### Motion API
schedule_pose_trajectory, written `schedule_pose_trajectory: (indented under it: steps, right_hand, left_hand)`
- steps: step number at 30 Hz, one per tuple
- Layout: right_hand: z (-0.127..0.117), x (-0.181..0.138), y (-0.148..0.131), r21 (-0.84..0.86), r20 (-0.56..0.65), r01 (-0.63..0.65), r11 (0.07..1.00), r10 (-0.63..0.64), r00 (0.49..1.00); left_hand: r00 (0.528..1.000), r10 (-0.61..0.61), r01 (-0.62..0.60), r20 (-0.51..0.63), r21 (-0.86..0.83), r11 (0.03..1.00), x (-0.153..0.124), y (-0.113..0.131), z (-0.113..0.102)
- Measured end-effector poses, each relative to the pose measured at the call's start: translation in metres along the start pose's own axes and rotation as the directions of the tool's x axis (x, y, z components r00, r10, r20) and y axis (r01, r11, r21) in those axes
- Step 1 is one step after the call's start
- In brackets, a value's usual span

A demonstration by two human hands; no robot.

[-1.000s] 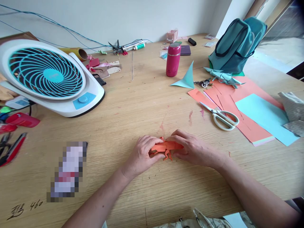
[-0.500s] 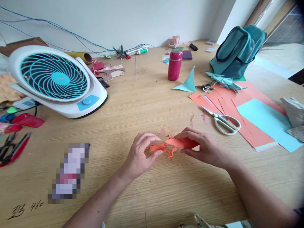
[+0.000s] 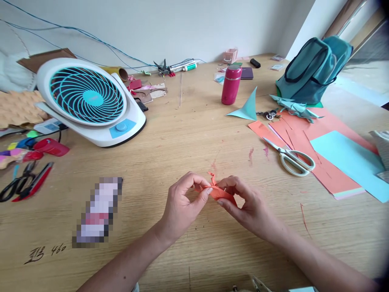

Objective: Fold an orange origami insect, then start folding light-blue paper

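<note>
A small folded orange paper figure (image 3: 219, 191) is held just above the wooden table (image 3: 194, 134) near its front middle. My left hand (image 3: 182, 202) pinches the figure's left end between thumb and fingers. My right hand (image 3: 246, 205) grips its right side, fingers curled round the paper. A thin orange tip sticks up between the two hands. Much of the figure is hidden by my fingers.
A white and teal fan (image 3: 88, 101) stands at the left. Scissors (image 3: 293, 157) lie on orange and blue paper sheets (image 3: 334, 158) at the right, near a teal backpack (image 3: 313, 69), a pink bottle (image 3: 231, 84) and a blue paper cone (image 3: 247, 109). Red-handled tools (image 3: 27, 184) lie at the far left.
The hands lifted the orange figure off the table, drew apart, then came together again, turning it. The view has shifted, so everything sits further right.
</note>
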State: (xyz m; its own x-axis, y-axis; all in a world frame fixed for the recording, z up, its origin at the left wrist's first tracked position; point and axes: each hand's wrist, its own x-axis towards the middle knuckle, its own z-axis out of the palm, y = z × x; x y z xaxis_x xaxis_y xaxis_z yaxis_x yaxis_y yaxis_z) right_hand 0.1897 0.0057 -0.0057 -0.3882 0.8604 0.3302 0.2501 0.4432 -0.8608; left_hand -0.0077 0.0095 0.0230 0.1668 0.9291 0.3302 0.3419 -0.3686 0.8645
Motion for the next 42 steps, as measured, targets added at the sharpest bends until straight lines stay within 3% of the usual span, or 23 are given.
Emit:
schedule_pose_trajectory:
  steps: [9,16,19,22,27,30,34,38,42]
  right_hand:
    - [0.002,-0.003,0.004,0.182,-0.117,-0.030,0.983,0.052,0.992]
    - [0.004,0.000,0.006,0.554,0.073,-0.208,0.806,0.203,0.977]
    - [0.006,0.001,0.007,0.629,0.144,-0.239,0.740,0.191,0.971]
    - [0.007,0.001,0.008,0.639,0.152,-0.236,0.732,0.182,0.972]
    - [0.009,-0.002,0.006,0.547,0.052,-0.202,0.813,0.208,0.977]
    - [0.010,-0.004,0.003,0.400,-0.065,-0.132,0.907,0.172,0.983]
    - [0.009,-0.005,0.000,0.135,-0.170,0.030,0.990,-0.007,0.985]
    - [0.005,-0.003,-0.002,-0.118,-0.202,0.210,0.971,-0.230,0.952]
    - [0.002,-0.003,0.000,-0.255,-0.168,0.310,0.916,-0.358,0.918]
  left_hand:
    - [0.980,0.062,-0.030,0.187,-0.171,0.985,0.003,0.002,-0.007]
    - [0.972,0.126,-0.075,0.199,-0.244,0.967,0.008,0.001,-0.013]
    - [0.967,0.147,-0.099,0.209,-0.224,0.970,0.008,0.000,-0.012]
    - [0.964,0.182,-0.150,0.192,-0.174,0.973,0.008,0.003,-0.012]
    - [0.966,0.236,-0.235,0.103,-0.027,0.972,0.004,0.013,-0.011]
    - [0.976,0.210,-0.213,0.062,0.037,0.976,0.001,0.015,-0.008]
    - [0.997,0.073,-0.074,0.019,0.090,0.993,-0.001,0.014,-0.005]
    - [0.998,-0.052,0.050,0.030,0.059,0.997,0.000,0.013,-0.003]
    - [0.997,0.009,-0.009,0.075,0.006,1.000,0.002,0.013,-0.005]
